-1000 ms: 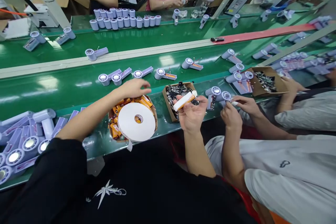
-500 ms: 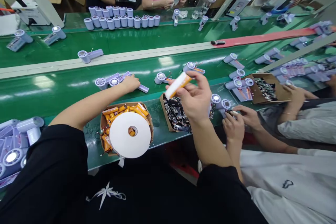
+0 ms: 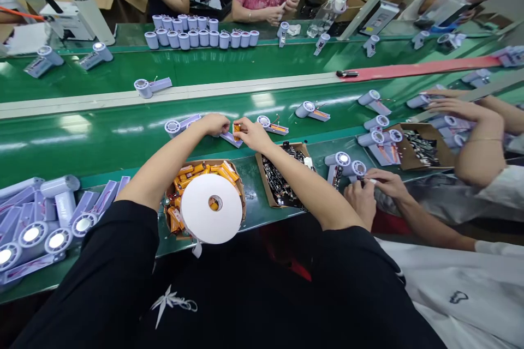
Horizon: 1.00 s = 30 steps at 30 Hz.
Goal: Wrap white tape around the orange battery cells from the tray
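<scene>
My left hand (image 3: 215, 123) rests closed on a lilac fan housing (image 3: 229, 138) lying on the green conveyor belt (image 3: 102, 136). My right hand (image 3: 250, 134) meets it there, fingers pinched on an orange battery (image 3: 236, 130) pressed against the housing's handle. Below my forearms stands a cardboard box of orange batteries (image 3: 192, 172) with a white tape roll (image 3: 212, 209) lying on top. A second cardboard box (image 3: 262, 174) holding dark circuit boards sits right of it.
More lilac fan housings lie along the belt (image 3: 180, 124) and piled at the left (image 3: 45, 218). A neighbour's hands (image 3: 370, 188) work on the right beside another box (image 3: 426, 144). Two people stand across the far belt behind a row of lilac cylinders (image 3: 200, 38).
My right hand carried the orange battery from in front of me out to the belt. My left hand reached the fan housing and now holds it while the battery is set against it.
</scene>
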{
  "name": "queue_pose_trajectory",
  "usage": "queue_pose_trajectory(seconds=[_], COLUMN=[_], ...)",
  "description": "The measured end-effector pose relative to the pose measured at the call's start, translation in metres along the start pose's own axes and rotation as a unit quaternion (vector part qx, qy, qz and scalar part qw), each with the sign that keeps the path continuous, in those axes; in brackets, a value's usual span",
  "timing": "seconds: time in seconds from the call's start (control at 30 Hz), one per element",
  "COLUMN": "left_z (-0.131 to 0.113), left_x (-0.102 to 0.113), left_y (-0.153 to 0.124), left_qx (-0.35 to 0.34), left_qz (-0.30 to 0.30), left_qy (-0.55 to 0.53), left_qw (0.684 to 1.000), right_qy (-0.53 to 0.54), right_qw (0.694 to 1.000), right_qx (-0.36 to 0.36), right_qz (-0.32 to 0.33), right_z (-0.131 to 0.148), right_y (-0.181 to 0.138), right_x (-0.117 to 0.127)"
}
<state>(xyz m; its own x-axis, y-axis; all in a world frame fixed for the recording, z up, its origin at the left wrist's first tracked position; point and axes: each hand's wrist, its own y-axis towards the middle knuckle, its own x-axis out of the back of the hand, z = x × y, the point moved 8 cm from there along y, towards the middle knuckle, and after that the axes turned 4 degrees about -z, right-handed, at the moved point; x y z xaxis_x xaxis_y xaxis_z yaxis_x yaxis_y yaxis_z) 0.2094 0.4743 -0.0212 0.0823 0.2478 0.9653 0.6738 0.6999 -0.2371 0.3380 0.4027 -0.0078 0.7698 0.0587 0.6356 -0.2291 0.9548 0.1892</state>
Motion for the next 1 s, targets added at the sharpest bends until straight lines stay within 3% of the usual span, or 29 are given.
queue_pose_trajectory(seconds=[0.17,0.33,0.63,0.83,0.93,1.0], left_z=[-0.004,-0.010,-0.016,-0.029,-0.027,-0.007], left_x=[-0.001,-0.002,-0.003,0.000,0.005,0.011], left_y=[0.008,0.011,0.015,0.019,0.004,-0.020], left_qx=[0.010,0.010,0.025,0.031,0.028,0.061], left_qz=[-0.030,-0.049,-0.078,-0.079,-0.096,-0.139], left_qy=[-0.023,-0.052,-0.084,-0.095,-0.096,-0.086], left_qw=[0.999,0.997,0.993,0.992,0.990,0.985], right_qy=[-0.215,-0.292,-0.358,-0.389,-0.391,-0.387], right_qw=[0.974,0.949,0.911,0.895,0.893,0.895], right_qx=[-0.018,-0.043,-0.059,-0.087,-0.088,-0.079], right_qz=[0.064,0.108,0.197,0.200,0.202,0.206], right_z=[0.003,0.000,-0.004,-0.007,-0.009,-0.010], right_y=[0.001,-0.001,0.004,0.006,0.005,0.007], right_x=[-0.009,-0.007,-0.020,-0.026,-0.023,-0.021])
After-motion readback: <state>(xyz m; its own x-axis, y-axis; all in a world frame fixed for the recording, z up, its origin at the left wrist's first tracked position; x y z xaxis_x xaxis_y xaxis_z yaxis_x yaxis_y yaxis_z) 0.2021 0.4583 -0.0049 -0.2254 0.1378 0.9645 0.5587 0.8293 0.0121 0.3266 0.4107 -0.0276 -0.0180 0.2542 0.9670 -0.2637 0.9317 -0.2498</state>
